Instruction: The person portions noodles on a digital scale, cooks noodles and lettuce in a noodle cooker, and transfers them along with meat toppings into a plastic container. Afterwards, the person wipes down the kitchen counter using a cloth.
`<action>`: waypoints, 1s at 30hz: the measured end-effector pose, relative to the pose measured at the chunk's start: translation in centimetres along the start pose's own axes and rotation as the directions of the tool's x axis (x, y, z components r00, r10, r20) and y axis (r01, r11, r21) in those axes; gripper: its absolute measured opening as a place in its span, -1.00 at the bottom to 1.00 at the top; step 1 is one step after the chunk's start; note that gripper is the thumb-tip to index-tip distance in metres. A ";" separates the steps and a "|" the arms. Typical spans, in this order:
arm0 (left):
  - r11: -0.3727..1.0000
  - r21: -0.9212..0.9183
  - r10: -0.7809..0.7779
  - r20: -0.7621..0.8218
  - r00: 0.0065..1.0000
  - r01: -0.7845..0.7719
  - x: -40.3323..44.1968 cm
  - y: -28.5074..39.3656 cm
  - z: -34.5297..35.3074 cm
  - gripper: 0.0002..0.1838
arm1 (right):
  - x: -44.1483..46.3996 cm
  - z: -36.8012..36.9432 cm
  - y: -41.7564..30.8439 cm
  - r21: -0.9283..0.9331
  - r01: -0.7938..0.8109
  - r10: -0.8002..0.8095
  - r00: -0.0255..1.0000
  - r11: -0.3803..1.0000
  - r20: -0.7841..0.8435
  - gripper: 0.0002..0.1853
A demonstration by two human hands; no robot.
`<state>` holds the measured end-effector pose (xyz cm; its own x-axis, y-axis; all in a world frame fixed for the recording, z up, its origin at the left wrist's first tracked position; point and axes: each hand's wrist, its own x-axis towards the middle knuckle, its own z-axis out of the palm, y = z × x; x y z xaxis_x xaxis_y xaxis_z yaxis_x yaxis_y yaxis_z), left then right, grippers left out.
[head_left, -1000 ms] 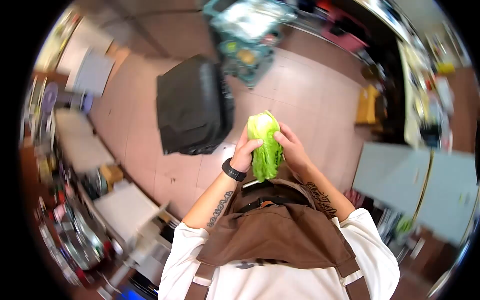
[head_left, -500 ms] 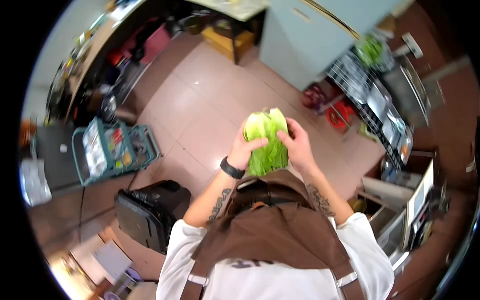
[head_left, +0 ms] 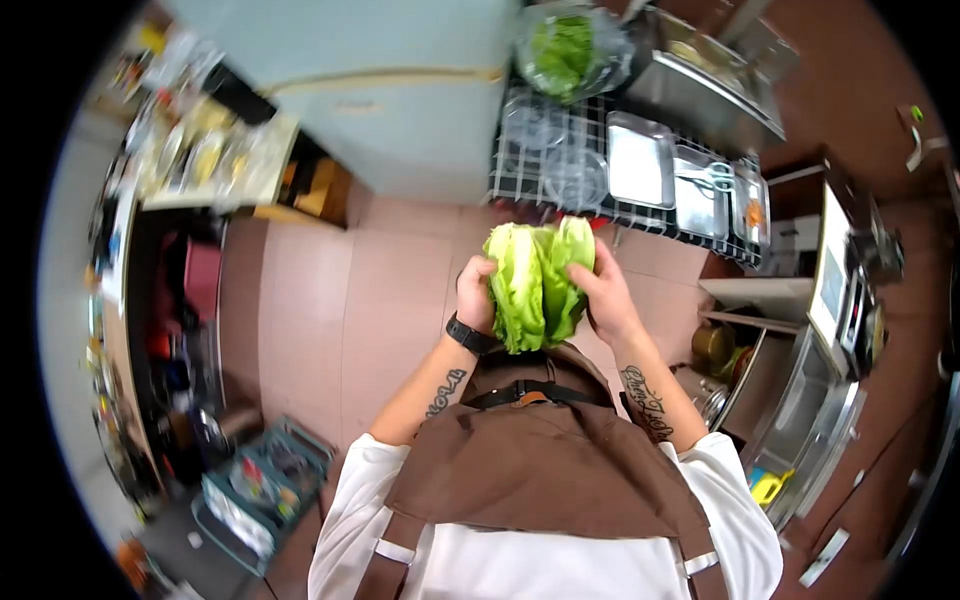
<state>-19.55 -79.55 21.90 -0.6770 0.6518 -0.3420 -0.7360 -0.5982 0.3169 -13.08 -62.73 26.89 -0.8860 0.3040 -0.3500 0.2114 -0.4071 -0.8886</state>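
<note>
Between my two hands, in front of the brown apron [head_left: 550,450], is a bunch of green lettuce [head_left: 522,290] with pale ribs and loose leaves. My left hand [head_left: 477,292], with a dark band on its wrist, is closed on the left side of the bunch. On the other side, my right hand [head_left: 605,295] grips the right-hand leaves, its thumb lying across their front. A gap runs down the middle of the lettuce. The fingers behind the leaves are hidden.
Ahead is a wire-grid table [head_left: 510,165] holding a bag of greens [head_left: 562,55], clear round containers [head_left: 575,177], metal trays [head_left: 641,165] and scissors [head_left: 715,178]. A light-blue fridge [head_left: 400,135] stands left of it. A teal basket [head_left: 265,490] sits lower left.
My body has turned right, bringing the wire-grid table ahead of me. The lettuce has come along in both hands, and its leaves now spread apart into two parts.
</note>
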 end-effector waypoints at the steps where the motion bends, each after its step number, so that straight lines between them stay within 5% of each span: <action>1: 0.995 -0.039 -0.092 0.081 0.993 0.095 2.4 0.6 0.2 -0.40 | 1.2 -0.5 -0.8 0.002 -0.028 0.028 1.000 1.000 -0.012 -0.68; 3: 0.960 -0.085 -0.239 0.253 0.938 0.267 6.6 1.2 0.9 -0.39 | 2.6 -1.9 -1.9 0.078 -0.083 0.090 0.991 0.993 -0.095 -0.67; 6: 0.939 0.132 -0.326 0.051 0.944 0.317 11.0 1.7 4.4 -0.37 | 4.4 -3.2 -4.1 0.168 0.123 -0.080 0.966 0.978 -0.246 -0.71; 7: 0.944 0.114 -0.326 0.146 0.934 0.311 12.1 1.8 6.0 -0.39 | 5.0 -4.1 -4.6 0.169 0.160 -0.106 0.951 0.973 -0.290 -0.73; 10: 0.903 0.212 -0.399 0.090 0.913 0.373 15.9 2.1 6.9 -0.37 | 7.6 -6.8 -5.6 0.136 0.243 -0.172 0.901 0.960 -0.398 -0.74; 11: 0.916 0.159 -0.397 0.220 0.891 0.369 16.9 1.6 8.0 -0.36 | 8.5 -7.9 -5.8 0.140 0.230 -0.156 0.901 0.963 -0.404 -0.67; 14: 0.828 0.505 -0.364 0.155 0.918 0.243 20.4 0.6 11.1 -0.32 | 10.1 -10.5 -7.2 0.198 0.156 -0.074 0.927 0.968 -0.369 -0.52; 19: 0.895 0.324 -0.365 0.134 0.922 0.307 26.9 -3.2 13.3 -0.09 | 15.5 -17.9 -8.9 -0.378 0.045 -0.138 0.965 0.925 -0.222 -0.23; 23: 0.934 0.114 -0.355 0.198 0.914 0.338 30.7 -6.2 16.9 0.08 | 19.4 -23.5 -12.1 -0.090 -0.112 0.088 0.968 0.990 -0.234 -0.43; 26: 0.935 0.018 -0.351 0.189 0.917 0.354 33.1 -8.2 19.0 0.03 | 21.1 -26.3 -14.4 -0.301 -0.051 -0.004 0.984 0.952 -0.181 -0.43; 28: 0.962 0.174 -0.226 0.079 0.971 0.210 34.4 -10.5 18.8 -0.09 | 21.7 -26.8 -15.9 -0.432 0.007 -0.121 0.964 0.902 -0.237 -0.50; 30: 0.935 0.274 -0.197 -0.121 0.973 0.223 34.9 -11.9 18.2 -0.33 | 21.7 -27.5 -16.7 -0.471 0.007 -0.157 0.947 0.882 -0.280 -0.53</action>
<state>-34.36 -41.25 22.27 -0.5142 0.6952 -0.5022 -0.8389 -0.2861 0.4629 -24.49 -25.64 25.93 -0.7569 0.5928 -0.2750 0.3745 0.0486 -0.9259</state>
